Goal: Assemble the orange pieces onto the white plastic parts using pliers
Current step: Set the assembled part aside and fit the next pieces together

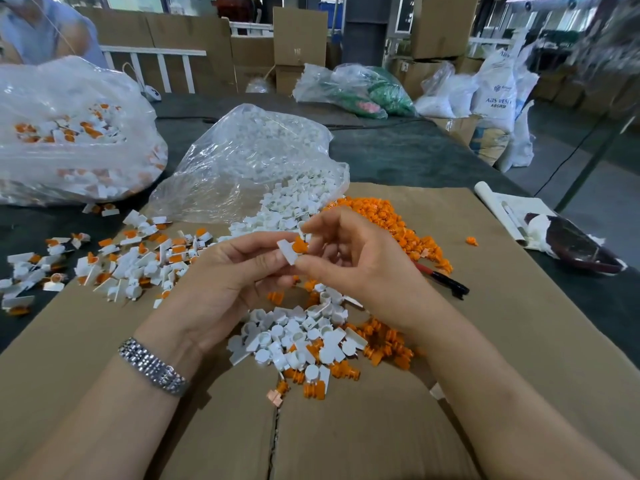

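Observation:
My left hand [228,271] pinches a white plastic part [288,252] between thumb and fingers above the cardboard. My right hand [353,261] meets it from the right, fingertips closed on an orange piece [300,244] that sits against the white part. The pliers [446,280], with red and black handles, lie on the cardboard right of my right hand, touched by neither hand. A mixed heap of loose white parts [294,337] and orange pieces [381,348] lies under my hands. A larger pile of orange pieces [391,220] lies further back.
Assembled white-and-orange pieces [131,261] are scattered at the left. An open clear bag of white parts [249,164] stands behind my hands; a bag of assembled pieces [69,133] at far left. Another person's sleeve shows at top left. A dark dish [571,244] rests at the right.

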